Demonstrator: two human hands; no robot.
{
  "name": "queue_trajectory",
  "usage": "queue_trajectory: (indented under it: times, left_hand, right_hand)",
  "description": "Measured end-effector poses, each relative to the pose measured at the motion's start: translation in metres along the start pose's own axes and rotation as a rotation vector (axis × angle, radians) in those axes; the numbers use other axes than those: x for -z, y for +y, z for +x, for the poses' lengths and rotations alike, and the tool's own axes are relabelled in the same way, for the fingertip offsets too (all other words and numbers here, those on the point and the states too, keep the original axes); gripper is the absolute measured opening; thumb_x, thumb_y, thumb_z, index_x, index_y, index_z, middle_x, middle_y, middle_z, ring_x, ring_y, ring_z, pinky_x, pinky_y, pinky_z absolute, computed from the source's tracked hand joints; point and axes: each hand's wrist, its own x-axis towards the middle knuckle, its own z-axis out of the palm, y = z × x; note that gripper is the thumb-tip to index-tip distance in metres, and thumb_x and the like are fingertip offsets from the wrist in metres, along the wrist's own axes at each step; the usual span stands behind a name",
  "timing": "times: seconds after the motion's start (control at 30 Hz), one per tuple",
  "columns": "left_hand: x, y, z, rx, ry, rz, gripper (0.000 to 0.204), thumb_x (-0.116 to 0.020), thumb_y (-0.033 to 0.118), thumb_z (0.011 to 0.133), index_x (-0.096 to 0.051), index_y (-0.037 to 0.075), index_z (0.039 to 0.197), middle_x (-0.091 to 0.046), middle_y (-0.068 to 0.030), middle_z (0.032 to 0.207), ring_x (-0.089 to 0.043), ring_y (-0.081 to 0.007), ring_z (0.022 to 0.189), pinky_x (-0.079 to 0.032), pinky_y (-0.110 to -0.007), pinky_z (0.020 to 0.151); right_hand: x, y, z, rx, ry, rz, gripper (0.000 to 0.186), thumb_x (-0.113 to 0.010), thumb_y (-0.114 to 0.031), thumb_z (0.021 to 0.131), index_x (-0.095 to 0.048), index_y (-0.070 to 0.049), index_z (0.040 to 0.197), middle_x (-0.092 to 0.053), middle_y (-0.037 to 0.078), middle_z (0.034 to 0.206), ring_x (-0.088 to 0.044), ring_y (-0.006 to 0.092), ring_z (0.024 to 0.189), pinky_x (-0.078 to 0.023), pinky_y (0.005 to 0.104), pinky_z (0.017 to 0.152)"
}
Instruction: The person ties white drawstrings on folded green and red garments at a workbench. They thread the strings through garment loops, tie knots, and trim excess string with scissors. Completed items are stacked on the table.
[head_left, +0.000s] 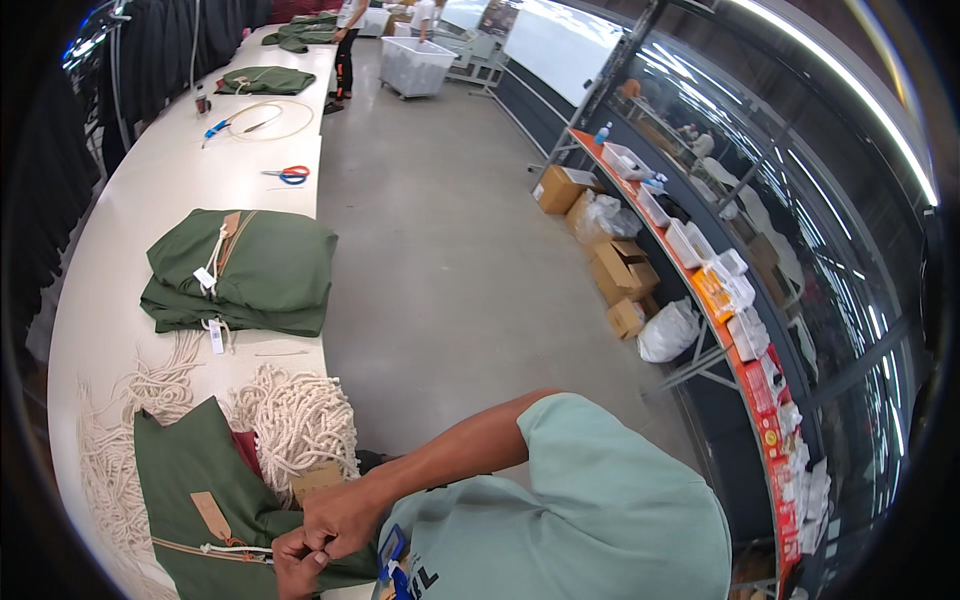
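Over the green garment (190,465) at the near end of the table, my two hands meet with fingertips pinched together. My left hand (296,568) is closed where a white cord (232,548) runs to its fingers. Closed too, my right hand (345,516) presses against the left fingertips; what it pinches is hidden. A brown paper tag (210,516) lies on the green cloth beside a tan zipper (178,546). Dark red cloth (246,448) shows at the garment's opening. Just beyond my right hand is a brown card (316,480).
A heap of cream cords (300,420) lies beside the garment. Farther along the table (240,190) are folded green garments (245,270), scissors (288,175) and a blue-handled tool with a coiled hose (217,129). Boxes stand under an orange shelf (660,225) at right. People stand far back.
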Motion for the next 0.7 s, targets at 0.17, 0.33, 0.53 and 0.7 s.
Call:
queue_trajectory:
  times: [0.17, 0.33, 0.53, 0.7]
  left_hand:
    - [0.005, -0.001, -0.007, -0.161, -0.068, -0.017, 0.035, -0.073, 0.035, 0.088, -0.064, 0.001, 0.089, -0.053, 0.0038, 0.08, -0.046, -0.0082, 0.074, -0.041, -0.026, 0.07]
    - [0.007, 0.014, -0.024, 0.127, 0.038, 0.09, 0.018, -0.07, 0.019, 0.093, -0.065, 0.002, 0.089, -0.058, 0.0047, 0.082, -0.051, -0.0062, 0.078, -0.044, -0.024, 0.073]
    - [0.003, 0.024, -0.037, 0.119, 0.09, 0.19, 0.011, -0.067, 0.012, 0.093, -0.068, 0.002, 0.087, -0.059, 0.0047, 0.077, -0.05, -0.0052, 0.068, -0.04, -0.022, 0.06]
    - [0.01, 0.018, -0.05, 0.069, -0.005, 0.201, 0.019, -0.07, 0.015, 0.092, -0.066, 0.002, 0.078, -0.058, 0.0033, 0.073, -0.049, -0.005, 0.066, -0.039, -0.023, 0.058]
  right_hand:
    - [-0.015, -0.013, 0.001, -0.129, 0.048, 0.229, 0.016, -0.06, -0.009, 0.073, -0.055, 0.003, 0.063, -0.051, 0.018, 0.053, -0.045, 0.0318, 0.046, -0.035, 0.0416, 0.048]
    - [-0.022, -0.008, 0.005, -0.089, 0.028, -0.139, 0.019, -0.06, -0.014, 0.074, -0.06, 0.002, 0.062, -0.056, 0.02, 0.057, -0.052, 0.0366, 0.05, -0.04, 0.0452, 0.05]
    - [-0.026, -0.008, 0.021, -0.103, -0.044, -0.258, 0.023, -0.062, -0.02, 0.074, -0.063, -0.001, 0.062, -0.059, 0.021, 0.059, -0.059, 0.0418, 0.059, -0.044, 0.0489, 0.052]
    - [-0.025, -0.017, 0.022, -0.044, -0.18, -0.072, 0.022, -0.063, -0.017, 0.075, -0.061, 0.0, 0.062, -0.056, 0.018, 0.055, -0.053, 0.0366, 0.051, -0.04, 0.0451, 0.05]
